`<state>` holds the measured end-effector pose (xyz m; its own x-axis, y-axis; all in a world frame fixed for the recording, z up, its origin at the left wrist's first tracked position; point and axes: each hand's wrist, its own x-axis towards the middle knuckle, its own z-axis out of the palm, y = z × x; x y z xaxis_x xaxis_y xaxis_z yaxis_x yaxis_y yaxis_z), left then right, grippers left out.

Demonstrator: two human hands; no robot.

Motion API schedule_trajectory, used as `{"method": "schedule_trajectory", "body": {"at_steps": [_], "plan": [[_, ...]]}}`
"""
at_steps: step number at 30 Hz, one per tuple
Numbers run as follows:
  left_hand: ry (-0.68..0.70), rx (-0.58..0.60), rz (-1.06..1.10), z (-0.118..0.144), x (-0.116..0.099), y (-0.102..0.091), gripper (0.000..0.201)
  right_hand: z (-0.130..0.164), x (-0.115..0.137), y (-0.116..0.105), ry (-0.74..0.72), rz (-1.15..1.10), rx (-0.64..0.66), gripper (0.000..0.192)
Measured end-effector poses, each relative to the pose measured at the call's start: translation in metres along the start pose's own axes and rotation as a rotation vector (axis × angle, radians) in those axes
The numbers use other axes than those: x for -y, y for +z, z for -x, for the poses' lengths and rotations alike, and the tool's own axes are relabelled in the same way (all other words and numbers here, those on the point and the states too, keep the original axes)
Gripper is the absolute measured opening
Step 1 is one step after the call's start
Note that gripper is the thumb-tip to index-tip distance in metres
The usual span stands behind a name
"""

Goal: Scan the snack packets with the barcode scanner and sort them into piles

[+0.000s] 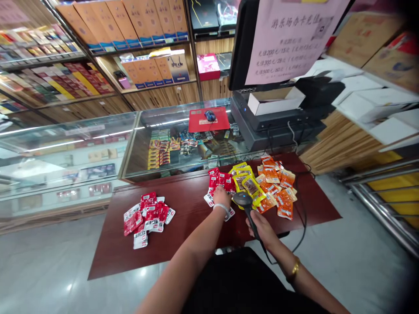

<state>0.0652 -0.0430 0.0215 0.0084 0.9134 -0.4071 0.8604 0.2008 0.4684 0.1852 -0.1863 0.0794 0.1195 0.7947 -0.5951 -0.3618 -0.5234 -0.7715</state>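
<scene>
My right hand (262, 230) is wrapped round the handle of a black barcode scanner (243, 199), whose head points over the packets. My left hand (222, 199) is at the middle pile of red-and-white snack packets (225, 179), its fingers curled down onto a red packet and partly hidden. Just to the right lie yellow snack packets (252, 186) with clear windows, close beside the scanner. Orange snack packets (285, 203) form a pile farther right. A separate heap of red-and-white packets (152, 213) lies on the left part of the dark red table (186, 209).
Behind the table stands a glass display counter (170, 170) with a red mat (196, 124) and a mouse (210, 115) on top. A monitor (240, 48) and an open white box (275, 104) are at the back right. The scanner's cable (305, 218) loops past the table's right side.
</scene>
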Motion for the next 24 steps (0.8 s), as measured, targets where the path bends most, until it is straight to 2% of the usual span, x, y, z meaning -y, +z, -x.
{"method": "schedule_trajectory", "body": {"at_steps": [4,9,13,20,24], "plan": [[-0.021,0.023,0.198,0.005,0.018,-0.003,0.036,-0.009,0.001,0.005,-0.009,0.036,0.047,0.053],[-0.066,-0.046,0.403,0.022,0.066,-0.017,0.036,-0.019,0.008,0.034,-0.029,0.114,0.144,0.050],[-0.115,-0.146,0.526,0.035,0.112,-0.037,0.035,-0.026,0.011,0.074,-0.041,0.141,0.283,0.047],[-0.147,-0.345,0.563,0.055,0.185,-0.078,0.033,-0.032,0.003,0.161,-0.058,0.287,0.570,0.045],[-0.294,-0.436,0.616,0.071,0.231,-0.097,0.034,-0.029,-0.011,0.206,-0.003,0.343,0.701,0.046]]}}
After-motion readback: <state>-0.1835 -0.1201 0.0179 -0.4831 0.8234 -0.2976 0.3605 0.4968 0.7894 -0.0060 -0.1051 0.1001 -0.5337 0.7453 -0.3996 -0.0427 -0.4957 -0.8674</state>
